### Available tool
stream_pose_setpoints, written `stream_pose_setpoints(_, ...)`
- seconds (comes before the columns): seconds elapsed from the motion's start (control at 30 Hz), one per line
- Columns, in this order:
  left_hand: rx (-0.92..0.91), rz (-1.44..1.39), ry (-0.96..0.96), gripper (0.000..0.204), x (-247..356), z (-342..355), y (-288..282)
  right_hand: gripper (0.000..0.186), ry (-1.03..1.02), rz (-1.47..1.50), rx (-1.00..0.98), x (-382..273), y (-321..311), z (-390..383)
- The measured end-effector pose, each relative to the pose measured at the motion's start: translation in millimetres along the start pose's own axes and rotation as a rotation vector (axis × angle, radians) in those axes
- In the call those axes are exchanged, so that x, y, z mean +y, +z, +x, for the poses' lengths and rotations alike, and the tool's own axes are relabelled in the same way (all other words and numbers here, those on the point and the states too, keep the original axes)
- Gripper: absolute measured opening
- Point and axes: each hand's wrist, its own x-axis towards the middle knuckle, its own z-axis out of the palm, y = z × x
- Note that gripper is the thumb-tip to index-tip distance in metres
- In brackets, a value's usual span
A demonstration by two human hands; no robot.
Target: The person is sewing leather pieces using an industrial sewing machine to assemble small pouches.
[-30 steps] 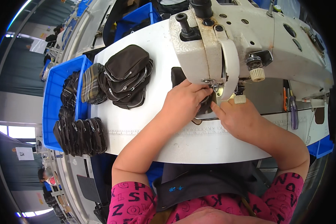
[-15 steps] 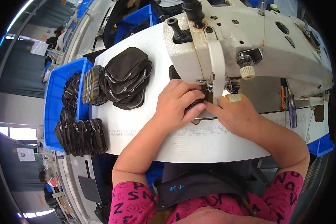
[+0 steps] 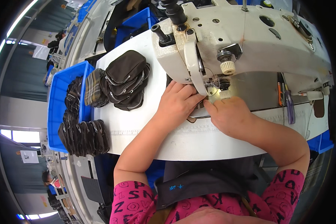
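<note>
A small dark brown fabric piece (image 3: 201, 105) lies under the needle area of a white sewing machine (image 3: 257, 41), mostly hidden by my hands. My left hand (image 3: 178, 101) is closed over its left side, thumb and fingertips pressed together on it. From the right, my right hand (image 3: 231, 115) pinches or presses the piece's edge with curled fingers, its fingertips close to the left thumb. A rounded brown end (image 3: 191, 119) sticks out below the left hand on the white table (image 3: 212, 143).
Left of the machine sits a stack of dark zippered pouches (image 3: 127, 76) beside folded plaid fabric (image 3: 93, 87). A blue bin (image 3: 58, 123) holds more dark pieces, and a row of pouches (image 3: 85, 138) overlaps its edge. A purple-handled screwdriver (image 3: 289, 108) lies at right.
The machine head appears further left in the view. My left fingers have drawn together over the dark piece, so less of it shows. My right hand has shifted slightly left.
</note>
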Motion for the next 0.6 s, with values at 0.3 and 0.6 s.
stream_pose_setpoints(0.3,-0.138,-0.232,-0.136,0.031,6.9,-1.0,-1.6,0.041,-0.034,-0.03,-0.043,-4.2,-2.0,-0.4)
stream_pose_setpoints(0.6,-0.099,-0.271,-0.065,0.026,4.5,-1.8,3.7,0.039,-0.061,-0.008,-0.026,-3.9,-1.4,0.7)
